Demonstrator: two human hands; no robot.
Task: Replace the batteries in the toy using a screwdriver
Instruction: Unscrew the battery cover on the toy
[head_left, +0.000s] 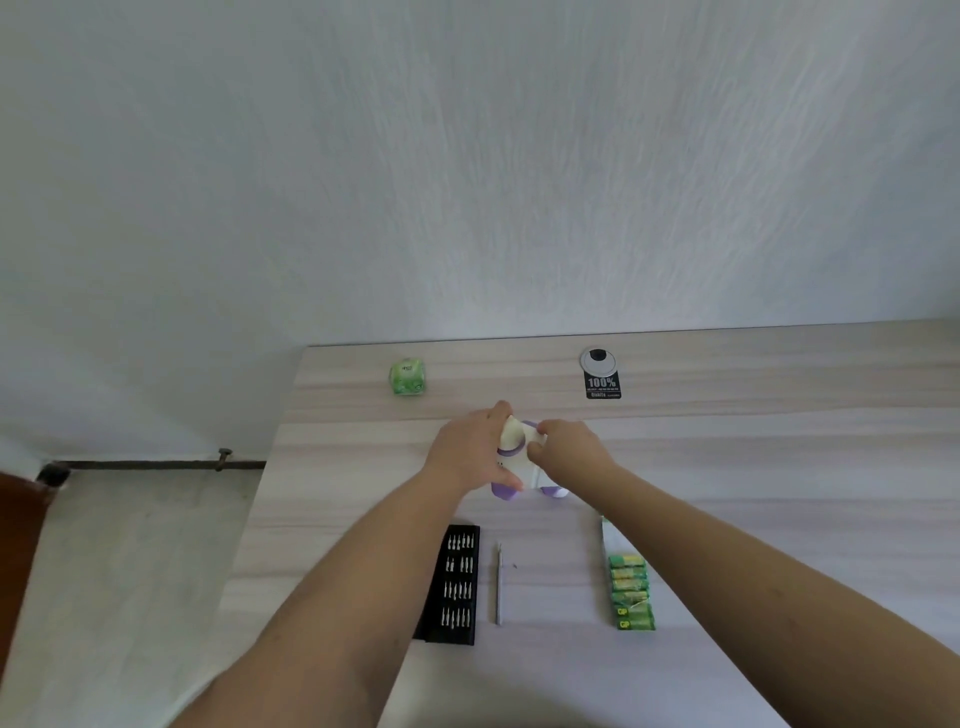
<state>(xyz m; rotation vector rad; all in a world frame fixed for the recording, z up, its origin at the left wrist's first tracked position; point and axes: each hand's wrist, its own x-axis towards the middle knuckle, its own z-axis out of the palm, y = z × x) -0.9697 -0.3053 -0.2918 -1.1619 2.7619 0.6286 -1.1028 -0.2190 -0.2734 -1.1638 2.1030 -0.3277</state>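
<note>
A white and purple toy (525, 470) stands on the wooden table (727, 467) in the middle of the view. My left hand (470, 449) grips the toy from the left, fingers curled over its top and side. My right hand (569, 447) holds it from the right, fingers curled on its upper part. A thin silver screwdriver (498, 584) lies on the table nearer to me. A black case of screwdriver bits (452, 584) lies left of it. A row of green batteries (631, 592) lies to its right.
A green cube-shaped pack (408, 375) sits at the back left of the table. A round cable grommet with a black sticker (600, 371) is at the back. The table's left edge drops to the floor (130, 571).
</note>
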